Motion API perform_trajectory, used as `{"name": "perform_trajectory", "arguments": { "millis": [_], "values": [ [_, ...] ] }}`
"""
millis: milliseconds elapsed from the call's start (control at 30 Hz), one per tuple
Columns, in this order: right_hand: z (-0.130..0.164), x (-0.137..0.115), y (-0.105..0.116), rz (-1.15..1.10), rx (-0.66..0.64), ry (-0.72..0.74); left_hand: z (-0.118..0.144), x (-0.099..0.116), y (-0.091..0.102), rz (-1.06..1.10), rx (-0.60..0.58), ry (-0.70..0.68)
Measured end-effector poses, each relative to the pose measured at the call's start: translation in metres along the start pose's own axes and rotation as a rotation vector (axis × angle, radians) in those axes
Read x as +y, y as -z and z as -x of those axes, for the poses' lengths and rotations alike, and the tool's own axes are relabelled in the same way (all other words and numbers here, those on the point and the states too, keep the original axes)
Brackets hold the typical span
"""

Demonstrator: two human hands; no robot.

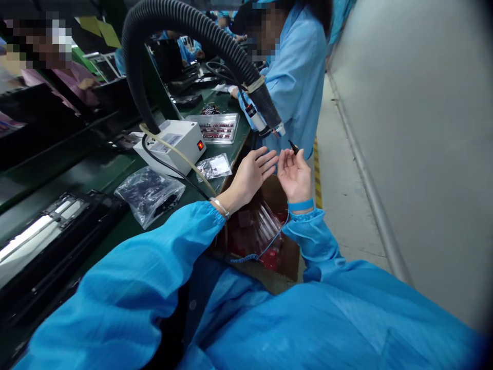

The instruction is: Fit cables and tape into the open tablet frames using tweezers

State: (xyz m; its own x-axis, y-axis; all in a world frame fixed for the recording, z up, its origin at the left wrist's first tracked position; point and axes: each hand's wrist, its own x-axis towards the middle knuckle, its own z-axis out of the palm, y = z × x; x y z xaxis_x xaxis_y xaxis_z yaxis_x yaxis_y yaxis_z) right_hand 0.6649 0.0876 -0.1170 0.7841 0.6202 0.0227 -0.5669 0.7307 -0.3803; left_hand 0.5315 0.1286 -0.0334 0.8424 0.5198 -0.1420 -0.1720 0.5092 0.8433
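Note:
My left hand [249, 178] is held out, fingers stretched and a little apart, with nothing in it. Close beside its fingertips is my right hand [295, 176], palm up with curled fingers. Between its thumb and fingers sits a small black pointed piece [294, 147]; its exact kind is too small to make out. Just above both hands hangs the pale nozzle [280, 129] at the end of a thick black corrugated hose [185, 18]. A blue wrist strap [301, 205] with a coiled cord circles my right wrist.
On the green bench stand a white box with a lit red switch [173, 146], plastic bags [150, 192] and a clear parts tray [219, 127]. A cardboard box [287, 257] with plastic packaging is below my hands. A co-worker in blue [298, 77] is ahead; a wall [423, 113] runs along the right.

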Motion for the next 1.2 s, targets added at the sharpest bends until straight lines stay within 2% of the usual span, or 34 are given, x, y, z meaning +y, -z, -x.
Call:
{"name": "perform_trajectory", "arguments": {
  "millis": [100,167,200,267,333,400,433,500,600,667,767,833,900,1000,1200],
  "values": [
    [0.007,0.0,-0.006,-0.011,-0.037,0.023,0.048,0.016,0.011,-0.145,-0.054,-0.001],
    [0.02,0.004,-0.015,-0.031,-0.115,0.001,0.093,0.038,0.032,-0.346,-0.073,-0.015],
    [0.031,0.009,-0.022,-0.042,-0.182,-0.029,0.118,0.052,0.047,-0.499,-0.028,-0.028],
    [0.059,0.023,-0.042,-0.068,-0.345,-0.13,0.173,0.082,0.082,-0.868,0.13,-0.118],
    [0.093,0.039,-0.069,-0.083,-0.463,-0.269,0.235,0.109,0.118,-1.277,0.378,-0.16],
    [0.125,0.056,-0.101,-0.058,-0.514,-0.422,0.301,0.125,0.146,-1.635,0.645,-0.083],
    [0.14,0.066,-0.118,-0.013,-0.562,-0.482,0.334,0.127,0.157,-1.763,0.755,-0.012],
    [0.165,0.091,-0.151,0.114,-0.679,-0.537,0.392,0.121,0.173,-1.886,0.884,0.135],
    [0.204,0.137,-0.192,0.226,-0.924,-0.577,0.448,0.094,0.186,-1.842,0.905,0.228],
    [0.231,0.169,-0.211,0.239,-1.132,-0.62,0.464,0.072,0.192,-1.807,0.868,0.209],
    [0.265,0.215,-0.223,0.301,-1.4,-0.666,0.47,0.048,0.201,-1.801,0.846,0.186],
    [0.277,0.242,-0.22,0.431,-1.497,-0.644,0.468,0.037,0.206,-1.803,0.883,0.164],
    [0.282,0.262,-0.213,0.587,-1.534,-0.614,0.466,0.029,0.21,-1.769,0.917,0.099],
    [0.281,0.272,-0.199,0.755,-1.557,-0.577,0.464,0.02,0.212,-1.696,0.935,0.003],
    [0.28,0.258,-0.192,0.946,-1.715,-0.463,0.462,0.014,0.208,-1.662,0.94,-0.012]
  ]
}}
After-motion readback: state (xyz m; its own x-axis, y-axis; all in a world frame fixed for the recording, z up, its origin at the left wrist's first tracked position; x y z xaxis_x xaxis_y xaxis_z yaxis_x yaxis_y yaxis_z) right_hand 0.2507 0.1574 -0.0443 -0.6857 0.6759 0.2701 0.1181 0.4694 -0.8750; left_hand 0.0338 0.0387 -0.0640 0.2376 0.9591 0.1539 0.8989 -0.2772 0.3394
